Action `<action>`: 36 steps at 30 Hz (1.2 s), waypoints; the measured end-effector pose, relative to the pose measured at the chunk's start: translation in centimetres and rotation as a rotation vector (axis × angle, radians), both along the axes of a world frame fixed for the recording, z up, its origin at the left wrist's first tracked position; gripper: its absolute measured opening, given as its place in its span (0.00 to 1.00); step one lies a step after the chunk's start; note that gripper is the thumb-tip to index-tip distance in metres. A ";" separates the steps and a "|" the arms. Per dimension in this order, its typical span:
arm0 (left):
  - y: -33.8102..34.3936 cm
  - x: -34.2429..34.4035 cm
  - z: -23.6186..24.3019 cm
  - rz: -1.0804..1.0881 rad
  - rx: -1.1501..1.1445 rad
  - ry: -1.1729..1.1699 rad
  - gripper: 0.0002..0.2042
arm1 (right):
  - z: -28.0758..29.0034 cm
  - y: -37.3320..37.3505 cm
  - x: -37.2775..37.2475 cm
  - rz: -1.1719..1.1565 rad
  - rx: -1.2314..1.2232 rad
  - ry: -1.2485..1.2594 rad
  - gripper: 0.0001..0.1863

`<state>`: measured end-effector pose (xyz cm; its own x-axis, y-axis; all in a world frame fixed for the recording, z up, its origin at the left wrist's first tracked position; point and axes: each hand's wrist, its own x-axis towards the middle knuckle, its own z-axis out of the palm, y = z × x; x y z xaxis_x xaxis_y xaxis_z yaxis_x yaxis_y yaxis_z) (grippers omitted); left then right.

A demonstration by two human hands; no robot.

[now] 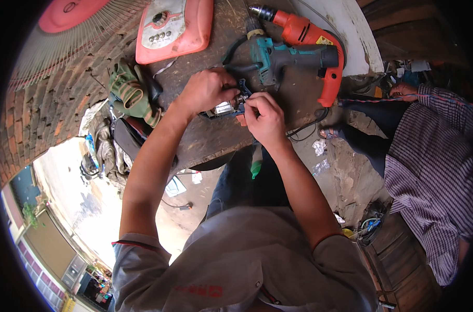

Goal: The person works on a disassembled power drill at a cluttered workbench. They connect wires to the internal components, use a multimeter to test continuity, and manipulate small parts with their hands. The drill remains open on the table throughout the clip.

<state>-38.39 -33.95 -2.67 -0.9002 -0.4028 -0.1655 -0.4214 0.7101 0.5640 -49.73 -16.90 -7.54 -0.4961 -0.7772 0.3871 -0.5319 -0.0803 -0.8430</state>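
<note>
Between my hands, on the wooden table, is a small mechanism (223,108) with a shiny silver body and dark blue edges. My left hand (208,89) curls over its far side, with thumb and fingers closed on it. From the right, my right hand (266,118) pinches at its right end. Whatever lies between those fingertips is too small to name. Just beyond my hands lies a teal and black cordless drill (270,58). A red corded power drill (309,36) rests farther right, partly behind it.
A red and white fan base (175,26) with a knob and buttons stands at the far left of the wooden table (205,139). Striped cloth (130,91) lies at its left edge. Another person in a checked shirt (429,156) sits at right. A green-tipped tool (256,165) hangs below the table edge.
</note>
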 end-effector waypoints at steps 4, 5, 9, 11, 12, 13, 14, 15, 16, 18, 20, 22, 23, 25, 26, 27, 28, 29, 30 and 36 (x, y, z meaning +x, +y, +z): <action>-0.2 0.0 0.1 0.014 0.039 -0.007 0.09 | -0.6 -0.2 1.1 -0.005 0.079 -0.157 0.06; -0.2 0.0 0.1 0.012 0.034 -0.005 0.09 | -0.6 -0.2 1.2 -0.008 0.092 -0.171 0.07; -0.4 0.0 0.3 0.007 0.053 -0.049 0.13 | -0.6 -0.4 1.6 -0.035 0.101 -0.141 0.07; -0.5 -0.5 1.0 0.010 0.086 -0.130 0.13 | -0.7 -0.4 1.7 -0.054 0.101 -0.115 0.07; -0.4 -0.8 1.3 0.012 0.103 -0.172 0.14 | -0.8 -0.5 1.7 -0.064 0.100 -0.099 0.07; -0.4 -1.1 1.2 -0.003 0.076 -0.201 0.14 | -0.9 -0.5 1.8 -0.074 0.098 -0.083 0.07; -0.4 -1.4 1.0 -0.019 0.048 -0.229 0.14 | -1.0 -0.5 1.8 -0.072 0.103 -0.090 0.06; -0.5 -1.5 0.9 -0.034 0.021 -0.258 0.14 | -1.0 -0.5 1.8 -0.071 0.107 -0.098 0.06; -0.6 -1.5 0.8 -0.048 0.002 -0.237 0.14 | -1.0 -0.5 1.8 -0.070 0.112 -0.105 0.06; -0.7 -1.4 0.6 -0.078 -0.038 -0.199 0.14 | -0.9 -0.6 1.9 -0.078 0.081 -0.050 0.06; -1.1 -1.2 0.5 -0.086 0.011 -0.175 0.14 | -0.8 -0.6 1.8 -0.080 0.058 0.000 0.06; -1.2 -1.1 0.4 -0.093 0.032 -0.156 0.14 | -0.6 -0.7 1.7 -0.074 0.040 0.046 0.06; -1.2 -1.0 0.3 -0.097 0.030 -0.150 0.14 | -0.6 -0.7 1.6 -0.067 0.040 0.065 0.06; -1.3 -0.9 0.1 -0.099 0.027 -0.141 0.14 | -0.5 -0.9 1.5 -0.052 0.042 0.104 0.06; -1.4 -0.9 0.0 -0.098 0.029 -0.137 0.14 | -0.4 -0.9 1.5 -0.049 0.085 0.081 0.06; -1.4 -0.8 -0.1 -0.095 0.031 -0.134 0.15 | -0.3 -0.9 1.6 -0.046 0.127 0.057 0.06; -1.4 -0.7 -0.1 -0.096 0.030 -0.133 0.15 | -0.2 -0.9 1.7 -0.043 0.170 0.033 0.06; -1.5 -0.7 -0.1 -0.095 0.031 -0.129 0.15 | 0.0 -1.0 1.8 -0.048 0.195 0.044 0.05; -1.5 -0.6 -0.1 -0.095 0.031 -0.126 0.14 | 0.3 -1.0 1.8 -0.052 0.220 0.054 0.05; -1.5 -0.6 -0.1 -0.100 0.042 -0.135 0.14 | 0.1 -1.3 2.0 -0.069 0.272 -0.017 0.04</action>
<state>-39.02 -35.43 -2.72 -0.9038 -0.3026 -0.3027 -0.4240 0.7293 0.5370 -47.76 -18.25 -7.41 -0.5562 -0.8156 0.1596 -0.5136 0.1863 -0.8376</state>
